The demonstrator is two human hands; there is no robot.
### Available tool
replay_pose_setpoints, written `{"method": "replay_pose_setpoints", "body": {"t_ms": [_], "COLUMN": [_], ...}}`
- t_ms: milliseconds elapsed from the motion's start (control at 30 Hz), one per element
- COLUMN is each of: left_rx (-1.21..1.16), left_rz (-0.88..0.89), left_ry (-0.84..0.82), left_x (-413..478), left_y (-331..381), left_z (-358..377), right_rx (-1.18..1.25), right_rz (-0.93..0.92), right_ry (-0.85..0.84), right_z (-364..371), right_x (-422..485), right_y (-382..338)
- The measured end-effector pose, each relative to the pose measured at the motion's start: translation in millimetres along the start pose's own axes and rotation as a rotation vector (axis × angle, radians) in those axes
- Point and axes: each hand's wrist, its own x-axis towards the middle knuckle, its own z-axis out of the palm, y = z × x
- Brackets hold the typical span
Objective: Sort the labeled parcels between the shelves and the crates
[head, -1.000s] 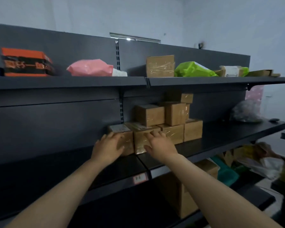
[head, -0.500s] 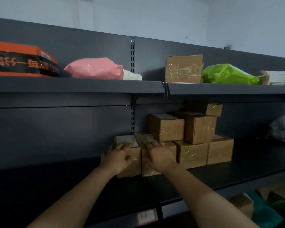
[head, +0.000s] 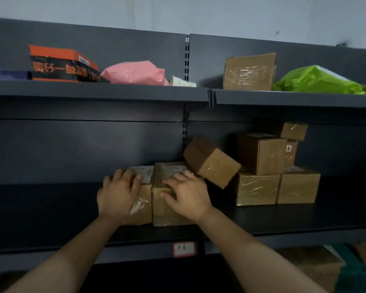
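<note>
Two brown taped cardboard parcels stand side by side on the middle dark shelf [head: 304, 216]. My left hand [head: 118, 193] grips the left parcel [head: 144, 199], fingers curled over its labeled top. My right hand [head: 186, 195] grips the right parcel [head: 167, 212], fingers over its top front edge. Just right of my right hand a small brown box [head: 211, 161] tilts, leaning off the stack. Behind it a stack of several brown boxes [head: 262, 155] rests on two bottom boxes [head: 258, 189].
The upper shelf [head: 93, 92] carries an orange-and-black box [head: 61, 64], a pink bag [head: 135, 72], a taped brown box [head: 249, 71] and a green bag [head: 315, 81]. A red-framed tag [head: 183, 248] marks the shelf edge. Parcels lie below at the right [head: 317, 265].
The view has come closer to the shelf. Both hands have drawn the two front parcels forward, and the small box that sat level on the stack now tips to the left.
</note>
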Motion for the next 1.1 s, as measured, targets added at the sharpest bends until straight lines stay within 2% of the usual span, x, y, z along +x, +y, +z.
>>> {"method": "replay_pose_setpoints", "body": {"t_ms": [100, 200, 267, 333, 433, 533, 600, 733, 867, 1000, 1100], "left_rx": [-0.067, -0.141, -0.332, -0.596, -0.915, -1.039, -1.071, -1.217, -1.339, -1.431, -1.478], "left_rz": [-0.039, -0.079, -0.179, -0.332, -0.628, -0.741, -0.728, -0.69, -0.534, -0.36, -0.364], "left_ry": [-0.021, -0.07, -0.051, -0.04, -0.135, -0.24, -0.226, -0.194, -0.193, -0.296, -0.415], "left_x": [-0.3, 3.7, 5.6, 8.1, 11.5, 6.3, 1.5, -8.6, -18.0, -36.1, -52.2], "left_y": [-13.2, -14.0, -10.3, -10.6, -14.8, -16.0, -17.4, -22.0, -32.4, -33.4, -23.7], "left_z": [-2.7, -1.2, -1.9, -4.2, -5.8, -6.9, -8.2, -22.7, -46.5, -62.5, -60.0], "right_rx": [0.063, 0.128, 0.141, 0.271, 0.777, 1.176, 1.301, 1.36, 1.443, 1.449, 1.422], "right_rz": [-0.035, 0.101, 0.357, 0.654, 1.052, 1.25, 1.272, 1.256, 1.12, 1.06, 1.081], "right_ry": [-0.049, -0.068, -0.058, -0.133, -0.221, -0.267, -0.267, -0.173, -0.021, 0.13, 0.205], "right_z": [-4.3, -14.5, -16.2, -18.1, -23.4, -29.7, -28.7, -27.5, -33.1, -41.2, -60.1], "right_x": [2.4, 3.7, 3.5, 3.4, 4.6, -2.1, -6.8, -11.6, -20.3, -37.6, -61.2], "right_y": [-4.9, 1.7, 10.7, 16.6, 14.9, 6.3, 3.0, -7.5, -25.7, -35.0, -34.2]}}
